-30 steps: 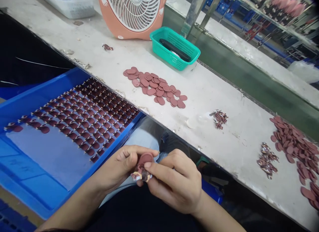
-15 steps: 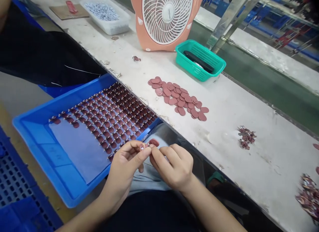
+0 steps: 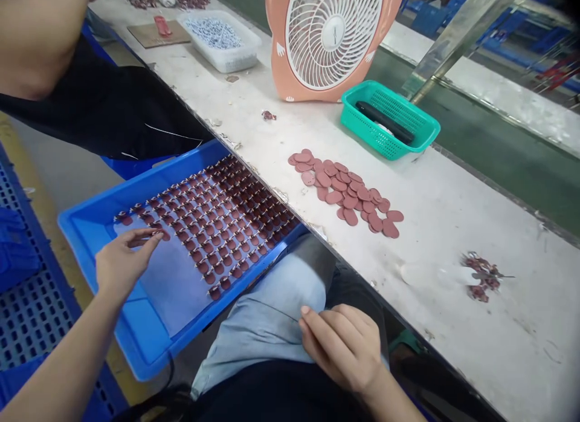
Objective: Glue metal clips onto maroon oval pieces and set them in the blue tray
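Note:
My left hand (image 3: 124, 259) is over the blue tray (image 3: 86, 246), its thumb and fingers pinched on a reddish-brown oval piece (image 3: 164, 234). Rows of similar small reddish-brown pieces (image 3: 220, 268), each with a light-coloured fitting at one end, lie on a pale sheet (image 3: 170, 295) in the tray. Above my lap, my right hand (image 3: 344, 343) is closed, fingers bent and pressed together, with nothing seen in it. On the bench (image 3: 435, 204) to the right of the tray lies a loose pile of flat reddish-brown ovals (image 3: 348, 195).
An orange fan (image 3: 333, 38) and a green basket (image 3: 389, 123) with a black object stand behind the pile. A translucent tub (image 3: 220, 38) holds small white-and-blue parts. Small brown bits (image 3: 484, 277) lie at right. Another person's arm (image 3: 38, 41) reaches in at upper left.
My left hand has moved left from my lap to over the tray, carrying the oval piece. My right hand has parted from it and sits lower. The view has shifted slightly.

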`<move>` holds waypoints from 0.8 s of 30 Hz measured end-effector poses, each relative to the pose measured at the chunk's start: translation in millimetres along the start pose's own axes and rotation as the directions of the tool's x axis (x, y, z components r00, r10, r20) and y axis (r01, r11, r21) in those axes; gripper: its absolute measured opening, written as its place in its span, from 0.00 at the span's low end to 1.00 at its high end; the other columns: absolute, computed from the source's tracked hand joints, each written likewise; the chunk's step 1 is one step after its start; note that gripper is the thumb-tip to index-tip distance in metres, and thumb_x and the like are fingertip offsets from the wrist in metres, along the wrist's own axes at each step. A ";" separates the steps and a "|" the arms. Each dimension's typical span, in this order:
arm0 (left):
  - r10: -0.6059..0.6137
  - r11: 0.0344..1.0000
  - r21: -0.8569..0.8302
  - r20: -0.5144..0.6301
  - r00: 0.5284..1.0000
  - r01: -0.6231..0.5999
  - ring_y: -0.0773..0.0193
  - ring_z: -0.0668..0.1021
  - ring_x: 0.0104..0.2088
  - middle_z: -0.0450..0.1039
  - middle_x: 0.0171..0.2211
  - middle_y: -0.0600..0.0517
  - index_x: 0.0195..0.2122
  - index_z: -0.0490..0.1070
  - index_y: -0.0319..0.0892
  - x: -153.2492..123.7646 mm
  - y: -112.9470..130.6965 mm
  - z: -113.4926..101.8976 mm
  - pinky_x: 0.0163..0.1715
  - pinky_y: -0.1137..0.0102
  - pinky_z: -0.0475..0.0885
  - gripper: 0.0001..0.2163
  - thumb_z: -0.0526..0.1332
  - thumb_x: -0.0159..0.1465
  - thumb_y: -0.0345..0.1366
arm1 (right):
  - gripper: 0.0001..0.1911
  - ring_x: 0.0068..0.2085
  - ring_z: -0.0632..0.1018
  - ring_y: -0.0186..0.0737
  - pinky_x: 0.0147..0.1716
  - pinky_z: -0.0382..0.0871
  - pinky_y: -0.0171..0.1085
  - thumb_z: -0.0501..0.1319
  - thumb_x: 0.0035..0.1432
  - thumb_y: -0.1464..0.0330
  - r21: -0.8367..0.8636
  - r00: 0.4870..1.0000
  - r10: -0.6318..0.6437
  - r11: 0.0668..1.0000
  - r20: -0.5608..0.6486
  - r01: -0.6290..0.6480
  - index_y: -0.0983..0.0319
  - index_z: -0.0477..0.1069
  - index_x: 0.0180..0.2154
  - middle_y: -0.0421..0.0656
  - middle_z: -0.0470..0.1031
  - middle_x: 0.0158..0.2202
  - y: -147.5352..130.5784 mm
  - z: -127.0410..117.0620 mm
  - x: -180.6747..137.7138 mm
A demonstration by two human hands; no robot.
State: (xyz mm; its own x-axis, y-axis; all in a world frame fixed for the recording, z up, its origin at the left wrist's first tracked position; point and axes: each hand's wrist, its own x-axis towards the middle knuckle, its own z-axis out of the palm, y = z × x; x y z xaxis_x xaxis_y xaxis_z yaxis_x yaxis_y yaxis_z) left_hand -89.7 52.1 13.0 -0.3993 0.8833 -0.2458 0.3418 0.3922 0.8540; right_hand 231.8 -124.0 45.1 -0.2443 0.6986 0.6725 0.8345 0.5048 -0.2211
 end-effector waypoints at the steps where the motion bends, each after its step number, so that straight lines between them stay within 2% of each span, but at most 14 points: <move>1: 0.012 0.998 0.067 0.002 1.000 -0.012 0.75 0.68 0.23 0.71 0.19 0.67 0.26 0.79 0.46 10.4 -2.1 -2.9 0.19 0.85 0.56 0.09 0.76 0.49 0.27 | 0.07 0.22 0.73 0.33 0.21 0.69 0.35 0.65 0.59 0.77 -0.002 1.000 0.011 1.000 0.007 -0.011 0.68 0.75 0.41 0.41 0.76 0.23 2.0 0.2 -2.3; 4: 0.040 0.981 0.189 0.056 0.998 -0.050 0.79 0.60 0.15 0.66 0.14 0.70 0.24 0.79 0.48 30.8 -6.8 -5.3 0.16 0.82 0.47 0.10 0.75 0.51 0.26 | 0.07 0.22 0.73 0.34 0.21 0.68 0.35 0.65 0.60 0.78 -0.005 0.999 0.036 0.999 0.011 -0.036 0.68 0.74 0.42 0.42 0.76 0.24 5.0 0.6 -5.6; 10: 0.081 0.964 0.247 0.098 0.992 -0.103 0.77 0.61 0.14 0.64 0.11 0.69 0.22 0.78 0.46 50.3 -17.0 -0.5 0.16 0.80 0.49 0.11 0.76 0.49 0.22 | 0.07 0.23 0.73 0.35 0.22 0.67 0.35 0.64 0.60 0.78 0.000 0.995 0.098 0.995 0.006 -0.098 0.67 0.74 0.42 0.42 0.76 0.25 6.8 0.7 -7.9; 16: 0.134 0.938 0.305 0.126 0.983 -0.166 0.77 0.60 0.14 0.65 0.12 0.68 0.25 0.79 0.47 56.4 -23.0 -1.2 0.17 0.79 0.49 0.11 0.75 0.48 0.23 | 0.07 0.24 0.73 0.36 0.22 0.67 0.36 0.64 0.60 0.79 -0.002 0.993 0.120 0.993 0.013 -0.120 0.69 0.75 0.42 0.43 0.76 0.24 10.8 -1.0 -9.5; 20: 0.155 0.915 0.359 0.109 0.982 -0.185 0.73 0.62 0.17 0.67 0.15 0.64 0.27 0.80 0.45 60.3 -28.8 -1.5 0.20 0.76 0.51 0.08 0.75 0.48 0.27 | 0.08 0.25 0.74 0.36 0.23 0.67 0.36 0.64 0.60 0.79 -0.012 0.991 0.134 0.991 0.000 -0.134 0.69 0.75 0.42 0.43 0.76 0.25 12.3 -3.6 -11.9; 24: 0.168 0.881 0.444 0.030 0.985 -0.164 0.69 0.59 0.20 0.64 0.17 0.60 0.28 0.79 0.42 65.2 -37.9 6.1 0.24 0.71 0.51 0.10 0.76 0.49 0.39 | 0.09 0.26 0.73 0.37 0.24 0.67 0.37 0.65 0.59 0.80 -0.042 0.990 0.140 0.989 -0.017 -0.141 0.69 0.75 0.43 0.44 0.76 0.26 13.2 -7.0 -14.7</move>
State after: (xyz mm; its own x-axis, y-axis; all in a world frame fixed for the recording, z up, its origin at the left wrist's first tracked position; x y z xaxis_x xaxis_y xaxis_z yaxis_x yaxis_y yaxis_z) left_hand -123.5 96.4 -38.2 -0.3107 0.9439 -0.1118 0.7444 0.3148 0.5889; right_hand 249.9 -131.1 37.2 -0.1162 0.7536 0.6469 0.8807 0.3794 -0.2837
